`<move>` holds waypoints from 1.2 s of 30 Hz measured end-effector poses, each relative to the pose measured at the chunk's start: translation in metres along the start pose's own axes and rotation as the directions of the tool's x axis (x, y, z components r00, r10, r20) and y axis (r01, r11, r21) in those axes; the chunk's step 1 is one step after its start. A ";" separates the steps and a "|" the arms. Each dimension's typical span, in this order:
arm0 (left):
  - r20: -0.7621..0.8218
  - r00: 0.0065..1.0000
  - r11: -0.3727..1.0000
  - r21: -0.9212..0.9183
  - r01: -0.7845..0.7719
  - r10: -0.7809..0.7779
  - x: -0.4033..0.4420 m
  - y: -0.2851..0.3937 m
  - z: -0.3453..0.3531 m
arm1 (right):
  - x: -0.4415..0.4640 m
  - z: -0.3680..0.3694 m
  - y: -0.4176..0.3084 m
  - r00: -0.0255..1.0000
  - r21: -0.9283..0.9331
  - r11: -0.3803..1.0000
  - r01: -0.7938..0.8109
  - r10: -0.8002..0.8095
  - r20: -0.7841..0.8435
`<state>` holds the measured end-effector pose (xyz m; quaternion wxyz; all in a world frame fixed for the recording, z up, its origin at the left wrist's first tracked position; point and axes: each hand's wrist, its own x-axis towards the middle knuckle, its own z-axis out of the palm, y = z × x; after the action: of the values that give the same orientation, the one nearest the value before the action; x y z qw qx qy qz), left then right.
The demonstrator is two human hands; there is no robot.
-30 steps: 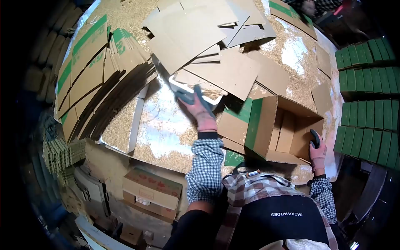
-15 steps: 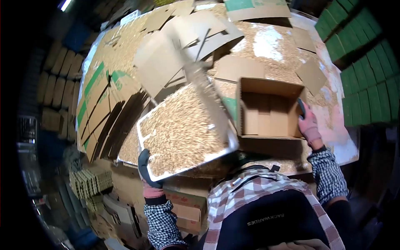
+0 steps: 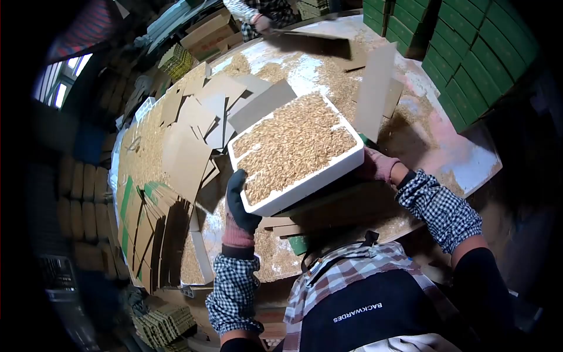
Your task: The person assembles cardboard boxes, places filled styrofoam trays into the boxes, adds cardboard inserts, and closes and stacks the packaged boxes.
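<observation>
A white foam tray [image 3: 311, 188] heaped with tan, husk-like flakes [image 3: 293, 146] is raised in front of me, slightly tilted. My left hand [image 3: 239, 205], in a pink glove with dark fingers, is closed on its left end, thumb over the rim. At the opposite end is my right hand [image 3: 378, 164], closed against the tray's right corner; its fingertips are mostly hidden. Below the tray, brown cardboard [image 3: 352, 206] shows in shadow, largely covered. A tall cardboard flap [image 3: 375, 91] stands up just beyond the right corner.
Loose flat cardboard pieces [image 3: 187, 138] lie over the flake-strewn table [image 3: 258, 58]. Folded cartons [image 3: 143, 223] lean in a row on the left. Green boxes [image 3: 469, 64] are stacked at right. Across the table, another person's hand [image 3: 262, 23] is beside a dark cardboard piece [image 3: 314, 44].
The tray has risen and moved right, over where the open box showed. My right hand has left the box's right wall for the tray's right end. The view has shifted, revealing another person.
</observation>
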<state>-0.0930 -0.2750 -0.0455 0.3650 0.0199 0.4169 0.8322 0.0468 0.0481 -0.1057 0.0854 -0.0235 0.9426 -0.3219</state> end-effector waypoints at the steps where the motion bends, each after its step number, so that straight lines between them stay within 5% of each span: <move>1: -0.026 0.999 0.999 0.034 -0.031 0.032 -0.009 0.005 0.012 | 0.006 0.004 0.002 1.000 0.044 0.999 0.023 -0.022 -0.007; 3: 0.025 0.999 0.998 0.046 -0.032 0.031 -0.021 0.013 0.021 | 0.011 0.015 0.008 0.995 0.297 0.953 0.066 -0.040 -0.091; 5: 0.204 0.961 0.858 0.443 -0.259 0.185 -0.036 0.001 -0.010 | 0.014 0.022 0.008 0.992 0.569 0.821 0.043 0.032 -0.121; 7: 0.431 0.812 0.134 0.847 -0.515 0.394 -0.038 -0.022 -0.059 | 0.018 0.036 0.023 0.983 0.649 0.760 -0.043 0.149 -0.109; 8: 0.051 0.954 0.734 0.628 -0.260 0.294 -0.034 -0.020 -0.040 | 0.021 0.043 0.029 0.980 0.613 0.786 -0.081 0.173 -0.093; 9: -0.205 0.978 0.996 0.071 0.054 -0.039 -0.030 -0.017 -0.014 | 0.023 0.053 0.037 0.990 0.314 0.950 -0.005 0.049 -0.133; 10: -0.177 0.981 0.996 0.023 0.087 -0.082 -0.029 -0.010 -0.002 | 0.024 0.063 0.045 0.982 -0.023 0.997 0.073 -0.076 -0.171; 11: -0.153 0.986 0.997 0.035 0.073 -0.067 -0.027 -0.008 -0.002 | 0.017 0.058 0.040 0.991 0.141 0.990 -0.026 0.044 -0.124; 13: -0.098 0.992 0.997 0.013 0.081 -0.079 -0.011 -0.007 -0.011 | 0.006 0.038 0.026 0.974 0.324 0.926 0.194 -0.143 -0.176; 14: -0.051 0.993 0.906 0.416 -0.079 0.110 -0.009 -0.019 -0.045 | 0.006 0.035 0.023 0.973 0.416 0.884 0.213 -0.150 -0.178; 15: 0.195 0.957 0.573 0.768 -0.286 0.216 -0.009 -0.015 -0.049 | 0.009 0.034 0.028 0.989 0.476 0.868 0.141 -0.107 -0.098; 16: 0.427 0.850 0.093 0.876 -0.474 0.307 -0.008 -0.011 -0.053 | 0.011 0.040 0.036 0.967 0.373 0.897 0.239 -0.186 -0.174; 17: 0.593 0.764 -0.192 0.805 -0.561 0.255 -0.009 -0.002 -0.050 | 0.013 0.041 0.035 0.935 0.260 0.909 0.326 -0.269 -0.233; 20: 0.560 0.815 -0.154 0.827 -0.541 0.148 0.002 0.012 -0.055 | 0.016 0.038 0.035 0.932 0.461 0.811 0.361 -0.302 -0.199; 22: 0.568 0.801 -0.152 0.823 -0.548 0.189 0.006 0.011 -0.056 | 0.016 0.034 0.027 0.923 0.389 0.841 0.376 -0.306 -0.232; 24: 0.136 0.975 0.450 0.870 -0.201 0.173 0.020 0.006 -0.068 | 0.016 0.043 0.035 0.929 0.462 0.808 0.365 -0.282 -0.240; 26: 0.223 0.960 0.126 0.961 -0.246 0.169 0.007 0.006 -0.065 | 0.018 0.046 0.042 0.966 0.289 0.931 0.223 -0.171 -0.193; 27: -0.041 0.987 0.729 0.679 -0.089 0.158 0.003 0.000 -0.066 | 0.020 0.039 0.033 0.977 0.197 0.969 0.147 -0.111 -0.184; 28: -0.102 0.976 0.842 0.528 -0.111 0.192 -0.010 -0.004 -0.065 | 0.016 0.028 0.026 0.987 0.226 0.970 0.087 -0.054 -0.149; 31: -0.295 0.955 1.000 0.005 -0.029 0.029 -0.039 0.019 -0.014 | 0.011 -0.009 -0.017 0.978 -0.139 0.971 -0.196 0.203 0.044; 33: -0.229 0.947 0.973 0.097 -0.208 0.226 -0.068 0.022 -0.020 | 0.009 -0.024 -0.049 0.989 -0.508 0.850 -0.143 0.137 -0.049; 35: -0.310 0.931 0.952 -0.169 -0.256 0.195 -0.089 0.033 -0.025 | 0.012 -0.034 -0.063 0.995 -0.652 0.756 0.057 -0.098 -0.027; 36: -0.376 0.888 0.949 -0.061 -0.310 0.266 -0.102 0.033 -0.037 | 0.019 -0.033 -0.063 0.983 -0.671 0.723 0.168 -0.172 0.060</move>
<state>-0.0500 -0.3760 -0.0186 0.1545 -0.0946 0.4190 0.8897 0.0217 0.0159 -0.0446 0.0384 -0.1380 0.9891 0.0336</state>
